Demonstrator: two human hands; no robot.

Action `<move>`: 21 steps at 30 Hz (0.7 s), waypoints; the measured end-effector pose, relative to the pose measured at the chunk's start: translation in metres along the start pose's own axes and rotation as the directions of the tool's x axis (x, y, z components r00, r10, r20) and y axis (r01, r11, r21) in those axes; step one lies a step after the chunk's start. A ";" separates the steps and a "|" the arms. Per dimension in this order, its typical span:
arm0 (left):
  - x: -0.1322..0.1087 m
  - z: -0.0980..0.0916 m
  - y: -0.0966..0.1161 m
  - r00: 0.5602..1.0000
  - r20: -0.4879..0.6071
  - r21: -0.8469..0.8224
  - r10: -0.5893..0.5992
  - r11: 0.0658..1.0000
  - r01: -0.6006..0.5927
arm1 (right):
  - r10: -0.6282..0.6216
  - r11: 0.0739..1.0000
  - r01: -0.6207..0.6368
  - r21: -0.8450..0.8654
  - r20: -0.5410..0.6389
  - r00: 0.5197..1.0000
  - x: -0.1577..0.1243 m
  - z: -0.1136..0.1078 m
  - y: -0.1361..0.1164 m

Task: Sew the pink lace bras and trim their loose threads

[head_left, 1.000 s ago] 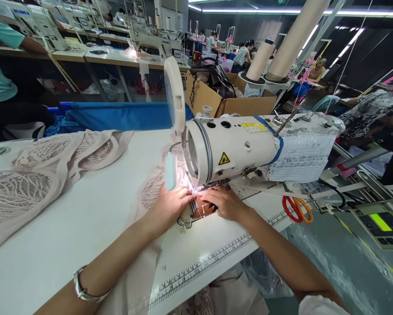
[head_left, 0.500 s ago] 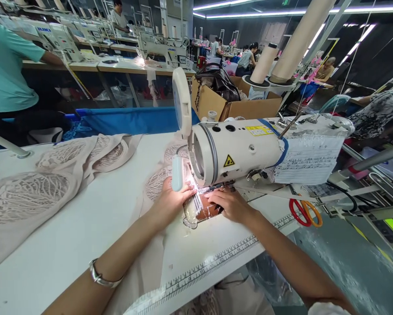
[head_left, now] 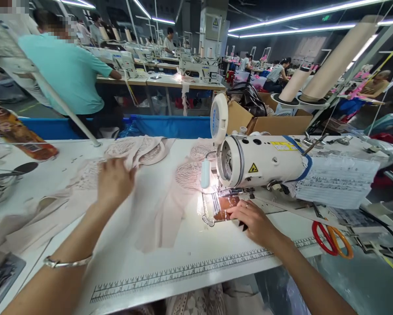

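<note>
My left hand (head_left: 115, 180), smeared by motion, is over beige lace bra pieces (head_left: 85, 177) on the left of the white table. Its fingers curl down onto the fabric, their tips hidden. My right hand (head_left: 253, 221) rests by the brown plate (head_left: 227, 208) below the needle area, fingers bent and close together. A small black pointed thing (head_left: 243, 226) shows beneath them; its kind is unclear. In front of it stands the white sewing machine (head_left: 265, 162), its round end cover (head_left: 219, 117) swung out. Another lace piece (head_left: 188, 175) lies left of the lit needle area.
Red- and orange-handled scissors (head_left: 332, 238) are at the table's right side. A printed ruler (head_left: 196, 269) runs along the front edge. Thread cones (head_left: 342, 57) and a cardboard box (head_left: 278, 124) stand behind. A co-worker in a turquoise shirt (head_left: 63, 72) sits at back left.
My left hand has left the needle area and moved left to the lace pieces, which are shifted and blurred. My right hand has drawn back slightly from the presser area. The view has turned left.
</note>
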State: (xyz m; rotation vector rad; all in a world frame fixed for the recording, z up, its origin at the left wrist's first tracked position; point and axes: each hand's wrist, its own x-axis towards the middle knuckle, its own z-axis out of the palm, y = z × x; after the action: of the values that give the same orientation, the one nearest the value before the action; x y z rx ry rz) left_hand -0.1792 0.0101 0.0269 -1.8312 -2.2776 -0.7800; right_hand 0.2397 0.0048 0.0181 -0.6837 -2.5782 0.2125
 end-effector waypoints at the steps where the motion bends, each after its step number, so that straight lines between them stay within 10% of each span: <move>1: -0.003 -0.011 -0.017 0.997 -0.008 0.063 -0.078 0.995 0.079 | 0.003 1.000 -0.002 0.010 -0.010 1.000 -0.005 0.001 -0.004; 5: -0.021 -0.032 -0.052 0.982 0.123 0.186 -0.145 0.975 0.120 | 0.015 1.000 -0.014 0.006 -0.028 1.000 -0.020 0.009 -0.015; 15: -0.020 -0.024 -0.049 0.985 0.077 0.148 -0.151 0.979 0.139 | -0.046 0.993 0.043 -0.114 -0.023 0.999 -0.031 0.006 -0.023; 18: -0.005 -0.041 -0.038 0.956 -0.107 0.112 -0.274 0.952 0.285 | -0.022 0.995 0.020 -0.102 -0.014 1.000 -0.034 0.005 -0.024; 21: 0.008 -0.078 -0.018 0.838 -0.390 0.066 -0.381 0.896 0.438 | 0.005 0.999 -0.007 -0.049 -0.046 0.999 -0.032 0.004 -0.029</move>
State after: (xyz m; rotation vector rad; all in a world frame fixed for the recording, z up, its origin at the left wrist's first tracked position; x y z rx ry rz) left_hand -0.2159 -0.0209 0.0915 -1.0239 -2.4109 -0.8840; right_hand 0.2497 -0.0360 0.0091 -0.7059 -2.5456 0.1336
